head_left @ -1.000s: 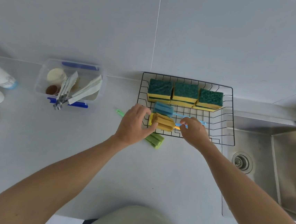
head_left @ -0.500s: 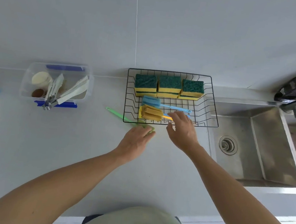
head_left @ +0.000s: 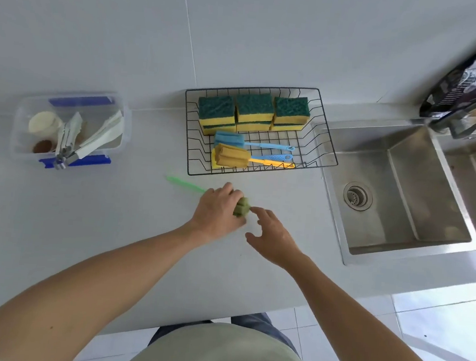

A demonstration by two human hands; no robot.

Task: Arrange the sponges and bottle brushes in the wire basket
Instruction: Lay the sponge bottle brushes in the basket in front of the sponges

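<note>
Now the left hand (head_left: pixel 218 210) closes over the green bottle brush (head_left: pixel 241 207) on the counter (head_left: pixel 109 240), fingers wrapped around its sponge head, while the thin handle sticks out past the knuckles to the hand's left. Just beside it, the right hand (head_left: pixel 276 238) hovers with fingers spread and holding nothing, its fingertips (head_left: pixel 254 210) near the sponge head; whether they touch it I cannot tell. Ahead of both hands sits the wire basket (head_left: pixel 325 148), with three green-and-yellow sponges (head_left: pixel 253 112) lined along its far side and the blue brush (head_left: pixel 229 139) and yellow brush (head_left: pixel 229 156) lying nearer. The risk, I judge, lies in that long handle: swung round carelessly, it could catch the basket's near rim or poke through the wires, nudging the settled brushes. A soft sponge head also gives a squashy, uncertain hold.
</note>
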